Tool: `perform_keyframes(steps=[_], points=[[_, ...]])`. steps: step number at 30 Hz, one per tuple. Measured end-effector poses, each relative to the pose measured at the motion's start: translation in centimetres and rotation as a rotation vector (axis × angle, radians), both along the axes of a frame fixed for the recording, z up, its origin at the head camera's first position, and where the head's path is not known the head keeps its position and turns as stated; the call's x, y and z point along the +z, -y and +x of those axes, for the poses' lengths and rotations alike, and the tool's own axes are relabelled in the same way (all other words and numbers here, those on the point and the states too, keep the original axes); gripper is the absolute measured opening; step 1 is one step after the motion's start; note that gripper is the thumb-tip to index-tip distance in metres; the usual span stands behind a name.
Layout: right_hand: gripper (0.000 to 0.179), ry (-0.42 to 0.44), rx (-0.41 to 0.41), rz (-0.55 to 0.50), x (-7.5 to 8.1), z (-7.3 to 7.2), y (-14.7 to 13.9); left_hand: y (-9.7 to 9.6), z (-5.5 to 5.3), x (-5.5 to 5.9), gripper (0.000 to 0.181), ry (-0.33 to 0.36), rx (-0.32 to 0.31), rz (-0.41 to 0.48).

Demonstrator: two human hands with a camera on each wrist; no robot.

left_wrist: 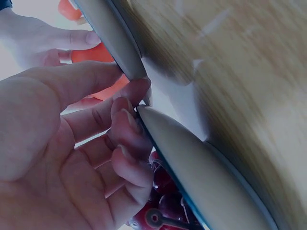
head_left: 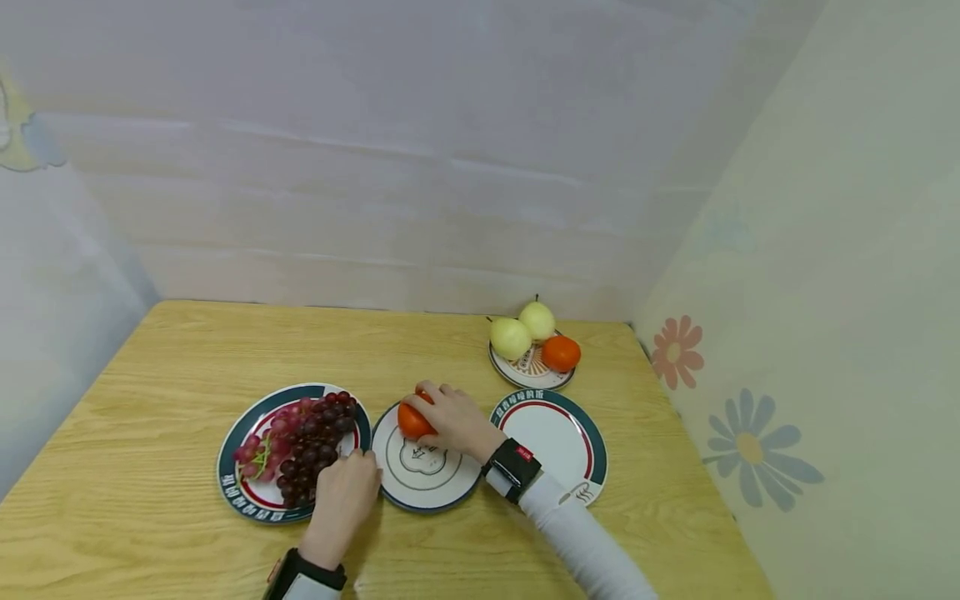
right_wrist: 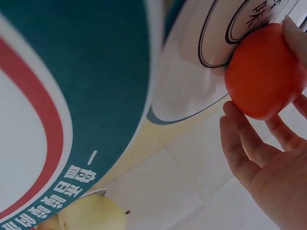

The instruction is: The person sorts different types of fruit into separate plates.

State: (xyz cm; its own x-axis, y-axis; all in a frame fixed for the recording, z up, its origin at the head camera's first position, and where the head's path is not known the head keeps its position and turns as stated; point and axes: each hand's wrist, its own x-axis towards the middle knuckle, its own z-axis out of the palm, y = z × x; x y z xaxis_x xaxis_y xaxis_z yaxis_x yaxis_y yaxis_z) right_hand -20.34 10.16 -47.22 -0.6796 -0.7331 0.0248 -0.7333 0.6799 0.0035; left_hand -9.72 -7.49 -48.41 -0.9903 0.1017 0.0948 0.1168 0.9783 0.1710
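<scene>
My right hand [head_left: 457, 421] holds a red tomato [head_left: 414, 421] over the white, blue-rimmed plate [head_left: 427, 487] in the middle. In the right wrist view, the thumb and fingers lie around the tomato [right_wrist: 264, 72], which is at the plate's surface; whether it bears on the plate I cannot tell. At this plate's left edge is my left hand [head_left: 348, 487]. In the left wrist view, its thumb and forefinger pinch the plate's rim [left_wrist: 120, 48]. Its other fingers curl close to the rim of the grape plate [left_wrist: 192, 148].
Left of the middle, a green-rimmed plate [head_left: 228, 458] bears red and dark grapes [head_left: 311, 446]. To the right lies another green-rimmed plate [head_left: 547, 437], partly under my right forearm. A small plate [head_left: 536, 382] at the back bears two pale pears [head_left: 511, 339] and another orange-red fruit [head_left: 561, 354].
</scene>
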Motion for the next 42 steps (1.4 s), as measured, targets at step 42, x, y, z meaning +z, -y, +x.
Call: perform_keyframes(steps=[42], points=[[0.069,-0.154,-0.807,-0.248,-0.7,-6.4,-16.3,0.2,0.1,-0.2,0.023,-0.022,-0.004,-0.001]])
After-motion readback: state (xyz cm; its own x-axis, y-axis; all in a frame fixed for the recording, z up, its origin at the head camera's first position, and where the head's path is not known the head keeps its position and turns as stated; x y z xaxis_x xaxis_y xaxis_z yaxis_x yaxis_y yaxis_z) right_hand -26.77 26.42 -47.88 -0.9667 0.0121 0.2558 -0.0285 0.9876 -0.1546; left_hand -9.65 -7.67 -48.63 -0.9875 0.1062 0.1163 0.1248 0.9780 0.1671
